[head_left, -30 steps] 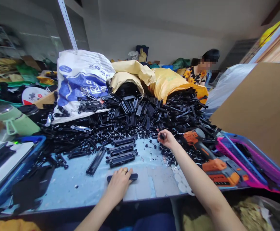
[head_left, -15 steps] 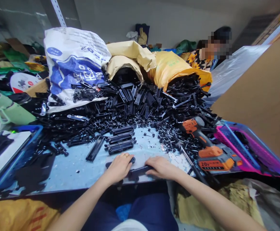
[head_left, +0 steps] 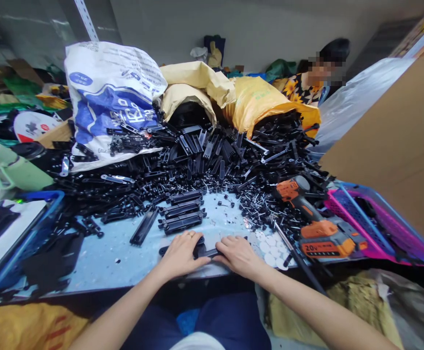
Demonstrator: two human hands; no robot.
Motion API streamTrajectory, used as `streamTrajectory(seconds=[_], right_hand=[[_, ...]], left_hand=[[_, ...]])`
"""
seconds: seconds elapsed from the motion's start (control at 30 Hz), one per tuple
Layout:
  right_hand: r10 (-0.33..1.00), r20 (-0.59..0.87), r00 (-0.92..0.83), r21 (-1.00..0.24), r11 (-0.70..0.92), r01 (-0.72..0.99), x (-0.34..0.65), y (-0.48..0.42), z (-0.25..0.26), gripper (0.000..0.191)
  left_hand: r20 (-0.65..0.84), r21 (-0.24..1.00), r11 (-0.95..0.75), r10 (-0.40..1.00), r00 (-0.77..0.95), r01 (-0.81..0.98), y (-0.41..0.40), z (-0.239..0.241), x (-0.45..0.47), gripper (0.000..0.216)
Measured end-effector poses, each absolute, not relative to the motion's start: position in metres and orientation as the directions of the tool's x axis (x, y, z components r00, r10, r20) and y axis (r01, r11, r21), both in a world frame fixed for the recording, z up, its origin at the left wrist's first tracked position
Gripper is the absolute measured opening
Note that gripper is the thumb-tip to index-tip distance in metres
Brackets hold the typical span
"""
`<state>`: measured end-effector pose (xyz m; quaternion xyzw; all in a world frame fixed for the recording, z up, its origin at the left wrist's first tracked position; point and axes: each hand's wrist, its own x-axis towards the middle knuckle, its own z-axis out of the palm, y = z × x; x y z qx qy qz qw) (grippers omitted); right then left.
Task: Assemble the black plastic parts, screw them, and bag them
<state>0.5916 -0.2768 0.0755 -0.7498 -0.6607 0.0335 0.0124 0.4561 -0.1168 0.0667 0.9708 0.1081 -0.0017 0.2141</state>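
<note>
A long black plastic part (head_left: 205, 252) lies flat near the front edge of the pale blue table (head_left: 124, 262). My left hand (head_left: 181, 255) presses on its left half with curled fingers. My right hand (head_left: 237, 254) lies over its right end, fingers bent down on it. Both hands nearly meet in the middle. Just beyond them sit three stacked black parts (head_left: 181, 209) of the same kind. What lies under my palms is hidden.
A big heap of black plastic parts (head_left: 212, 160) spills from a white-blue sack (head_left: 106, 97) and yellow sacks (head_left: 259, 107). An orange cordless drill (head_left: 314, 228) lies right, beside a pink basket (head_left: 372, 228). A blue tray (head_left: 11, 233) and green mug (head_left: 11, 170) stand left. Another person (head_left: 314, 78) sits behind.
My right hand came back from the heap to the front edge and now rests on the black part beside my left hand. The view tilted down.
</note>
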Motion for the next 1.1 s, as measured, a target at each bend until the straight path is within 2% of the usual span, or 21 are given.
streamTrajectory(seconds=[0.13, 0.27, 0.43, 0.63, 0.8, 0.93, 1.03, 1.1], right_hand=[[0.993, -0.03, 0.112, -0.071, -0.114, 0.991, 0.587, -0.283, 0.077, 0.029], [0.984, 0.01, 0.18, -0.076, -0.179, 0.981, 0.581, -0.286, 0.076, 0.027], [0.979, 0.084, 0.184, -0.033, -0.181, 0.983, 0.573, -0.285, 0.082, 0.023], [0.985, 0.116, 0.128, 0.011, -0.13, 0.992, 0.573, -0.279, 0.097, 0.013], [0.991, 0.117, 0.063, 0.035, -0.068, 0.997, 0.577, -0.277, 0.105, 0.021], [0.993, 0.116, 0.038, -0.004, -0.038, 0.999, 0.59, -0.282, 0.096, 0.026], [0.991, 0.115, 0.071, -0.082, -0.061, 0.995, 0.604, -0.289, 0.08, 0.029], [0.987, 0.122, 0.108, -0.14, -0.09, 0.986, 0.61, -0.296, 0.07, 0.031]], left_hand=[[-0.031, 0.401, -0.897, 0.188, 0.982, 0.184, -0.118, 0.067, 0.455, 0.063], [0.014, 0.4, -0.904, 0.172, 0.985, 0.152, -0.118, 0.066, 0.454, 0.068], [0.091, 0.45, -0.882, 0.2, 0.976, 0.139, -0.119, 0.065, 0.448, 0.056], [0.159, 0.463, -0.884, 0.156, 0.975, 0.066, -0.12, 0.063, 0.443, 0.038], [0.19, 0.457, -0.886, 0.184, 0.964, 0.079, -0.121, 0.061, 0.441, 0.037], [0.133, 0.445, -0.891, 0.168, 0.977, 0.092, -0.124, 0.065, 0.442, 0.042], [0.138, 0.426, -0.904, 0.085, 0.987, 0.018, -0.129, 0.074, 0.466, 0.055], [0.165, 0.386, -0.922, 0.055, 0.985, -0.013, -0.131, 0.079, 0.5, 0.047]])
